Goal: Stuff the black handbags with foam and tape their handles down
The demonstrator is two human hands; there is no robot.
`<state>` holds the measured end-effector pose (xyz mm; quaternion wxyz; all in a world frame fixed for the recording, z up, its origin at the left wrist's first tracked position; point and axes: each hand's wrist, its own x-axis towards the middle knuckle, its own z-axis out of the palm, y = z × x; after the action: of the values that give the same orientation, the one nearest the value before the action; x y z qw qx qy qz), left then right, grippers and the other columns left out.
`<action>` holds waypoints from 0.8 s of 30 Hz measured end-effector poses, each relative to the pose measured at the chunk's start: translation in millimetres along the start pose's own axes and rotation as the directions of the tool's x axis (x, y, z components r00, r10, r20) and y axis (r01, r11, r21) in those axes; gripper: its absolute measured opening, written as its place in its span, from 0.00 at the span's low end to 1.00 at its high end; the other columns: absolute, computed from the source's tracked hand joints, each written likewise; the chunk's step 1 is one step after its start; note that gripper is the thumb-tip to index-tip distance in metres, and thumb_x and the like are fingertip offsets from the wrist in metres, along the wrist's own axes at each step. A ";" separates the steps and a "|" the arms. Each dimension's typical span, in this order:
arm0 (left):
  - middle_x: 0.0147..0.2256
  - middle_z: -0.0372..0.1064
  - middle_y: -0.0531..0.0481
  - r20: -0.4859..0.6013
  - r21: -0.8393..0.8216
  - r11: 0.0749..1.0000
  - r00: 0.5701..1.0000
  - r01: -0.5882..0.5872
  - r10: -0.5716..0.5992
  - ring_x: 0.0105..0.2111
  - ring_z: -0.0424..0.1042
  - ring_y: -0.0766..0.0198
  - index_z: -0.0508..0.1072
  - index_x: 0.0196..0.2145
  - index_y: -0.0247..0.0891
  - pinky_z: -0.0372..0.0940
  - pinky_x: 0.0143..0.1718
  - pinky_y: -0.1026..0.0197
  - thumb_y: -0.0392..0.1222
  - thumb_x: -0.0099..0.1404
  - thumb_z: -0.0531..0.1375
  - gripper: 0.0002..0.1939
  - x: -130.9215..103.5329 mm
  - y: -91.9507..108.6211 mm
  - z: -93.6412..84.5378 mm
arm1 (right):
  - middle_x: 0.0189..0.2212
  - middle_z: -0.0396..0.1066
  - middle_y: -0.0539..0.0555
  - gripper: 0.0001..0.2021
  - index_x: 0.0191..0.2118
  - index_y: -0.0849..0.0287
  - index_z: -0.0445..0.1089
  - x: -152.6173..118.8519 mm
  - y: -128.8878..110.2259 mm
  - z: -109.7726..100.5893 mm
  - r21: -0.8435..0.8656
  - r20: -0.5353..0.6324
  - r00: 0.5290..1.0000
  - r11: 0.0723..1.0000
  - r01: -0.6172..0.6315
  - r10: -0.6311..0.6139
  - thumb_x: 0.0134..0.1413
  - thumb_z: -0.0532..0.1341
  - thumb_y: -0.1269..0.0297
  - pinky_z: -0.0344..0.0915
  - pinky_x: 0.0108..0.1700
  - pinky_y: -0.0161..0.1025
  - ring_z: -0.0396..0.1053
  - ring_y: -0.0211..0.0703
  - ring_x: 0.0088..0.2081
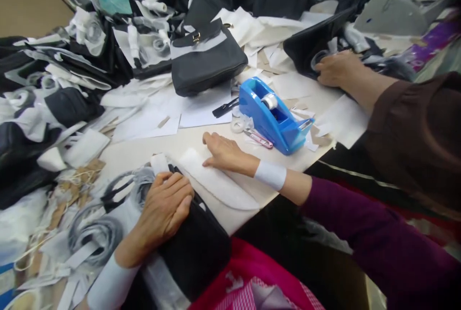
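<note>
My left hand (167, 202) is closed over the upper edge of a black bag (194, 245), which lies in front of me near the table edge. Grey-white wrapped straps (142, 185) stick out beside that hand. My right hand (228, 154) reaches over the table with thumb and fingers apart and nothing visible in them. Just under it lies a long, flat white piece of soft padding (219, 182); whether the thumb touches it I cannot tell.
A blue tape dispenser (268, 115) stands beyond my right hand, with pink-handled snips (261, 139) beside it. Another person's hand (340, 69) is at a black bag on the right. A finished-looking black handbag (209, 60), paper scraps and heaped bags surround the work area.
</note>
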<state>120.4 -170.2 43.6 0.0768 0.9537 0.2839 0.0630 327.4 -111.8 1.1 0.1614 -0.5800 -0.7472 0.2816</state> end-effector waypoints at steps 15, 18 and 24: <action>0.31 0.68 0.49 -0.046 -0.036 0.999 0.999 -0.001 -0.001 0.34 0.64 0.57 0.65 0.31 0.39 0.53 0.43 0.50 0.35 0.68 0.45 0.12 2.5 2.9 -6.4 | 0.52 0.70 0.65 0.39 0.68 0.64 0.42 -15.6 -25.3 11.4 0.297 -0.032 0.986 0.941 0.164 -0.162 0.54 0.59 0.74 0.68 0.51 0.52 0.70 0.56 0.51; 0.32 0.69 0.49 -0.065 -0.056 0.998 0.998 -0.005 0.002 0.36 0.66 0.57 0.65 0.31 0.39 0.53 0.43 0.50 0.34 0.67 0.46 0.11 1.6 3.3 -8.7 | 0.60 0.64 0.56 0.35 0.67 0.56 0.50 -29.7 -11.2 12.6 0.508 -0.187 0.958 0.814 0.282 -0.216 0.54 0.58 0.76 0.60 0.60 0.46 0.64 0.47 0.58; 0.31 0.67 0.48 -0.037 -0.077 0.997 0.999 0.002 -0.005 0.36 0.65 0.57 0.65 0.31 0.39 0.52 0.42 0.49 0.34 0.67 0.45 0.11 1.0 3.0 -11.4 | 0.53 0.72 0.53 0.25 0.55 0.58 0.70 -51.6 -11.0 36.9 0.674 -0.010 0.950 0.700 0.237 -0.312 0.49 0.60 0.78 0.61 0.58 0.39 0.70 0.43 0.54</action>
<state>120.9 -170.9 55.4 0.1080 0.9482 0.2844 0.0915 312.1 -171.7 -16.9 0.3588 -0.3501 -0.6820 0.5325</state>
